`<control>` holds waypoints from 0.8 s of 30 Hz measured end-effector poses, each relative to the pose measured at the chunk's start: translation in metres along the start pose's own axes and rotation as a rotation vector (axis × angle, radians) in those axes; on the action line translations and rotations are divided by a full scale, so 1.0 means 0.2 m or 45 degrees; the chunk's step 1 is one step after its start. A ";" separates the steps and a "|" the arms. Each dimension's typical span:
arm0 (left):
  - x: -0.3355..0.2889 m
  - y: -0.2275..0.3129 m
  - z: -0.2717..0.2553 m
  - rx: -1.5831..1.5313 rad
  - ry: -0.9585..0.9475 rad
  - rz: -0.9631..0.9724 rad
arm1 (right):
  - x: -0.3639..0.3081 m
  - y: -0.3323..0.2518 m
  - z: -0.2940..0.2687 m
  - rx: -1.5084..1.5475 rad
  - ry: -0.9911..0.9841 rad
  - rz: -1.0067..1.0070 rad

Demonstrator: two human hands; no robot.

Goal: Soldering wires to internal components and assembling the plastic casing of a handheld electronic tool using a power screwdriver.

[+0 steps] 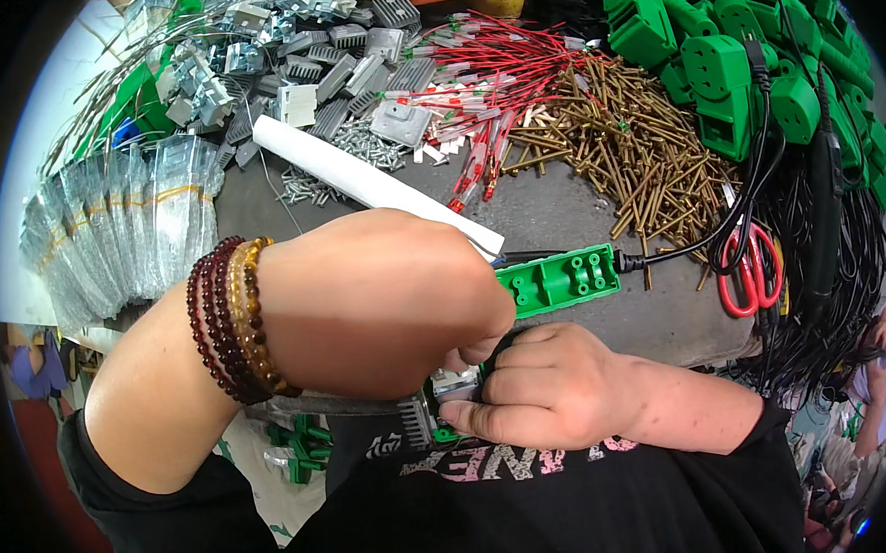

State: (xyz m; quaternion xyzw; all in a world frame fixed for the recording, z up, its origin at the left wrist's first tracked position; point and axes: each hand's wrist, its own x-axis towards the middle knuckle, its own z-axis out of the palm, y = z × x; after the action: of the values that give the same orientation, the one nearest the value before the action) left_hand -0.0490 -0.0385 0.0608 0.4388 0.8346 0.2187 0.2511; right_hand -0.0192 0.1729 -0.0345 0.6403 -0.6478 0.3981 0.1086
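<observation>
Close to my body, my right hand is closed around a small green plastic housing. Its thumb presses on a silvery metal part set in the housing. A grey finned metal piece stands at the housing's left side. My left hand arches over from the left with beaded bracelets on the wrist. Its fingertips are pinched down just above the metal part; what they hold is hidden behind the hand. Just beyond both hands lies an open green housing half with round posts inside and a black cable at its right end.
A white tube lies across the grey bench. Behind it are finned metal pieces, screws, red-wired parts and brass pins. Red-handled scissors, black cables and green housings sit right; clear bags left.
</observation>
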 end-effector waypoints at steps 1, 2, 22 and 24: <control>0.00 0.00 0.00 -0.016 0.008 0.007 | 0.01 0.00 0.01 0.007 0.048 0.003; 0.01 0.00 0.00 -0.032 0.015 0.013 | 0.02 0.00 0.01 0.014 0.097 0.006; 0.01 -0.02 0.01 -0.166 0.008 -0.034 | 0.00 0.00 -0.01 0.023 -0.016 0.015; 0.02 -0.03 0.01 -0.176 0.003 -0.041 | 0.00 0.01 -0.01 0.026 -0.015 0.024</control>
State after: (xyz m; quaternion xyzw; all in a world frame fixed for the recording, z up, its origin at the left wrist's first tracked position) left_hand -0.0526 -0.0383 0.0548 0.4067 0.8247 0.2724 0.2834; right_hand -0.0208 0.1740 -0.0345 0.6377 -0.6502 0.4020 0.0945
